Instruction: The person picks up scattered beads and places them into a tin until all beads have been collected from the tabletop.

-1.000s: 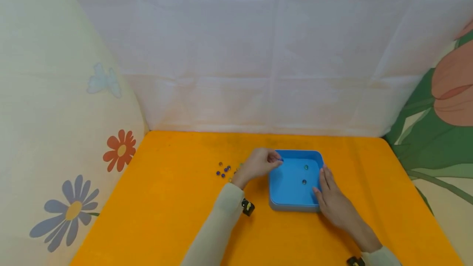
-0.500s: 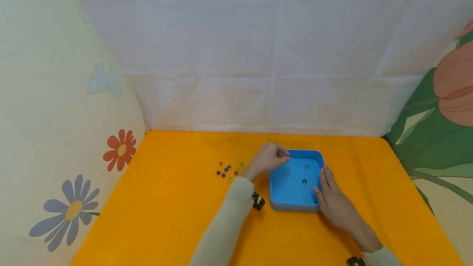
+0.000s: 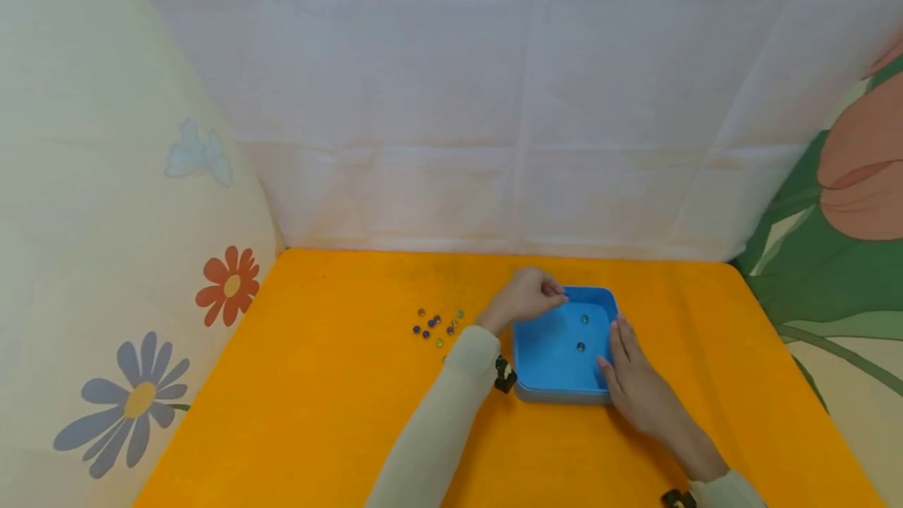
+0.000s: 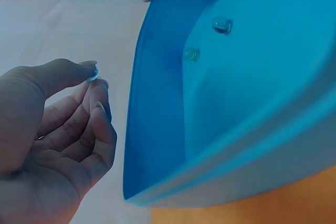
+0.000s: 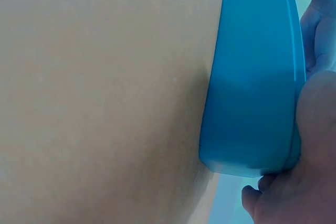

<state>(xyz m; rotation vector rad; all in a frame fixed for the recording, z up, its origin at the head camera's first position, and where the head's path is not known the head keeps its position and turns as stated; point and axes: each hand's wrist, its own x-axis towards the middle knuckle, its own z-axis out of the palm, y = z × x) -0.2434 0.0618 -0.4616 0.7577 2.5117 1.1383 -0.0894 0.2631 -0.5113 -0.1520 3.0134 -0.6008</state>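
Note:
Between thumb and forefinger, my left hand (image 3: 527, 296) pinches a small blue glass marble (image 4: 93, 73) over the far left part of a shallow blue box (image 3: 553, 367). The left wrist view shows the marble at the fingertips, outside the box wall. Two marbles lie on the box floor: a greenish one (image 3: 585, 319) and a darker one (image 3: 581, 346). My right hand (image 3: 638, 386) rests along the right side of the box, its fingers fairly straight and the thumb at the rim. In the right wrist view the hand touches the outer wall.
Several loose marbles (image 3: 432, 323), blue, green, yellow and amber, lie scattered on the orange tabletop (image 3: 317, 398) left of the box. A white cloth backdrop (image 3: 423, 100) hangs behind the table, with printed cloths on both sides.
My left hand has moved right, and slightly away from me, over the box's far left corner, uncovering more loose marbles. My right hand and the box have stayed put.

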